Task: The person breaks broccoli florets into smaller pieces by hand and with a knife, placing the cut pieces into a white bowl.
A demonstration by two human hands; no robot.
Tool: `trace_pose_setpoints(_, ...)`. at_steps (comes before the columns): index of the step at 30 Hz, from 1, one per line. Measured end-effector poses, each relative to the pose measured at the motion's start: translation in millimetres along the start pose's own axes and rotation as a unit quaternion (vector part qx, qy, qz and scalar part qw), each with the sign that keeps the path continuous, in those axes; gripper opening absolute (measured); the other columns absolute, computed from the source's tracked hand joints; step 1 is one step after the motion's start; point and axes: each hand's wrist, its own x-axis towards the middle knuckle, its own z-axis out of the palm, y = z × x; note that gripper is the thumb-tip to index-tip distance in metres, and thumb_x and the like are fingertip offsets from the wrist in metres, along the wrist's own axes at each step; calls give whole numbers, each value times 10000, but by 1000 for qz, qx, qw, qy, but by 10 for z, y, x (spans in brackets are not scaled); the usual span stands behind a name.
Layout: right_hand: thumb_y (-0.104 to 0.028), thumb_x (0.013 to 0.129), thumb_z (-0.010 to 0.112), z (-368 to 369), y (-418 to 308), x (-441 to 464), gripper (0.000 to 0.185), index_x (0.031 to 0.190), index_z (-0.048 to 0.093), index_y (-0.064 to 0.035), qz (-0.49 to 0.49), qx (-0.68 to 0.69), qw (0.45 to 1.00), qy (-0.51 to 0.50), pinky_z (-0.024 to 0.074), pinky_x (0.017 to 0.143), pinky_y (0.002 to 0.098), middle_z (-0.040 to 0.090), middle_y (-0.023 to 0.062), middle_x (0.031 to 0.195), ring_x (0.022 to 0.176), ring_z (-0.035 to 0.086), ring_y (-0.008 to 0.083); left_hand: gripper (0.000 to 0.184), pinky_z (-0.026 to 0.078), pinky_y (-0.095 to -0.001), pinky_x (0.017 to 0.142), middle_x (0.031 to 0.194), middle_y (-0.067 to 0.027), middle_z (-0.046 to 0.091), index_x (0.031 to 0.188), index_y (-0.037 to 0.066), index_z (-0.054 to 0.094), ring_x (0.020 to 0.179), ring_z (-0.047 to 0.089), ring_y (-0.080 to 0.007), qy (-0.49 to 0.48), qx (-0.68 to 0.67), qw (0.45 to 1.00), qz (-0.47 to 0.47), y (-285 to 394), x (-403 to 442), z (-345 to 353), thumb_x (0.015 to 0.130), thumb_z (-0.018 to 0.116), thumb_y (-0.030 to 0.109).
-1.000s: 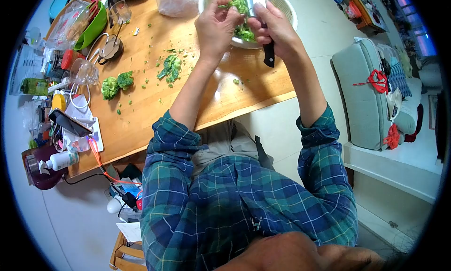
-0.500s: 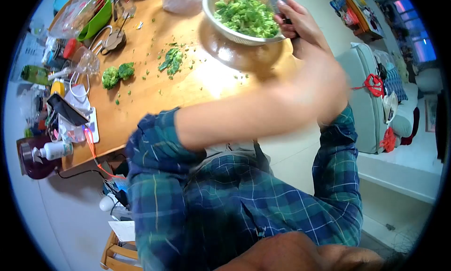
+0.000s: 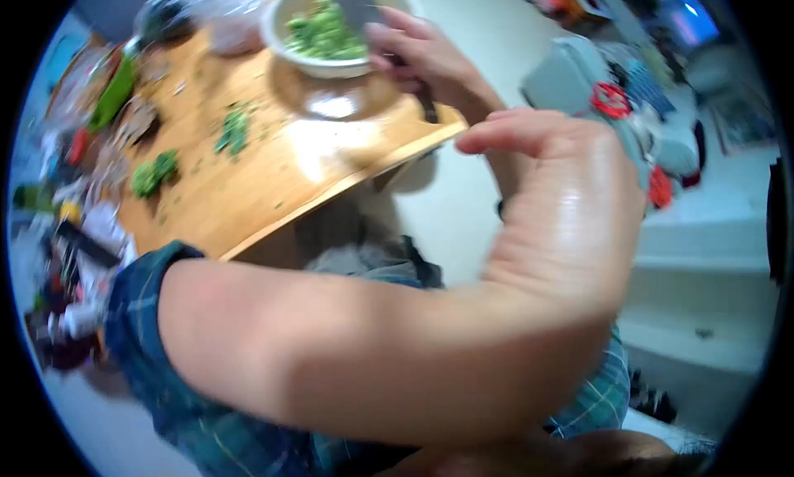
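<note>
In the head view, my right hand (image 3: 418,59) is closed round the handle of a broad-bladed kitchen knife (image 3: 351,4). The blade overlaps the rim of a white colander (image 3: 277,43), where chopped green pieces (image 3: 324,35) lie. My left forearm crosses the foreground, and my left hand (image 3: 566,204) is bent at the wrist in front of my right forearm. A finger or thumb of it stretches left; the rest are hidden, and I see nothing held. Broccoli florets (image 3: 155,174) and a leafy green scrap (image 3: 234,131) lie on the wooden table (image 3: 273,175).
Clear plastic bags (image 3: 234,26) sit beside the colander. A green bowl (image 3: 113,93), a dark phone-like object (image 3: 87,244) and a white bottle (image 3: 80,320) crowd the left side. Beyond the table's right edge stands a pale sofa (image 3: 566,72) with red items on it.
The view has shifted, so table and colander appear further left. My left hand has come up nearer the camera, away from my right forearm's sleeve. The knife stays in my right hand.
</note>
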Motion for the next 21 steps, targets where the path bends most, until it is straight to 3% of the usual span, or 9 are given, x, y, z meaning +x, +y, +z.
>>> trace_pose_setpoints(4, -259, 961, 492, 129, 146, -50, 267, 1172, 493, -96, 4, -62, 998, -15, 272, 387, 172, 451, -34, 652, 467, 336, 15, 56, 494, -301, 545, 666, -41, 655, 657, 107, 690, 696, 669, -155, 81, -62, 987, -124, -208, -264, 711, 685, 642, 114)
trace_pose_setpoints(5, -254, 965, 482, 192, 209, -46, 300, 1221, 482, -97, -2, -96, 995, 3, 270, 393, 172, 449, -36, 657, 468, 327, 16, 82, 476, -339, 455, 625, -102, 601, 725, 7, 544, 590, 645, -236, 136, -64, 979, -135, -282, -355, 1055, 705, 561, 85)
trace_pose_setpoints(7, -268, 961, 491, 185, 335, 48, 289, 1194, 488, -96, 35, -94, 994, -49, 266, 391, 155, 432, -42, 663, 477, 313, 9, 111, 483, -360, 497, 669, -77, 618, 856, 50, 549, 593, 636, -259, 150, -124, 950, -244, -370, -499, 1586, 768, 549, 117)
trace_pose_setpoints(10, -244, 962, 491, 368, 444, 135, 346, 1276, 462, -102, 52, -118, 990, -48, 261, 397, 156, 427, -46, 656, 476, 316, 8, 446, 500, -385, 709, 995, -76, 616, 1267, 238, 517, 880, 612, -270, 133, -211, 866, -434, -502, -1003, 2119, 835, 620, 195)
trace_pose_setpoints(12, -235, 964, 490, 375, 527, 204, 375, 1311, 439, -100, 70, -148, 983, -81, 275, 402, 157, 434, -44, 661, 482, 325, 7, 526, 493, -352, 861, 1154, -83, 593, 1293, 241, 498, 1014, 577, -296, 285, -182, 781, -525, -789, -1487, 2515, 799, 676, 218)
trace_pose_setpoints(14, -220, 964, 491, 459, 635, 217, 388, 1330, 427, -104, 82, -170, 980, -60, 283, 410, 150, 431, -48, 663, 497, 337, 4, 581, 446, -445, 909, 1169, -90, 565, 1315, 202, 475, 1100, 526, -272, 255, -49, 745, -614, -1121, -1919, 2674, 780, 698, 247)
trace_pose_setpoints(17, -212, 941, 505, 579, 770, 354, 390, 1288, 467, -39, -63, -439, 895, -44, 465, 577, 308, 602, 113, 735, 596, 556, 189, 652, 352, -462, 1019, 1257, -51, 536, 1341, 237, 439, 1210, 441, -267, 177, -9, 821, -543, -1402, -2133, 2796, 756, 723, 284)
trace_pose_setpoints(19, -171, 925, 491, 548, 973, 447, 363, 1263, 471, -41, -181, -522, 834, -10, 465, 756, 457, 617, 230, 964, 851, 591, 418, 601, 293, -480, 1041, 1231, -40, 554, 1301, 211, 489, 1229, 418, -252, 166, 17, 833, -528, -1482, -2088, 2969, 753, 727, 269)
trace_pose_setpoints(21, -154, 924, 477, 599, 1025, 492, 360, 1273, 456, -68, -141, -587, 797, 15, 460, 765, 489, 589, 243, 1005, 884, 591, 418, 535, 285, -497, 1026, 1228, -26, 561, 1252, 194, 541, 1226, 424, -218, 104, 20, 845, -525, -1551, -2070, 3067, 753, 727, 248)
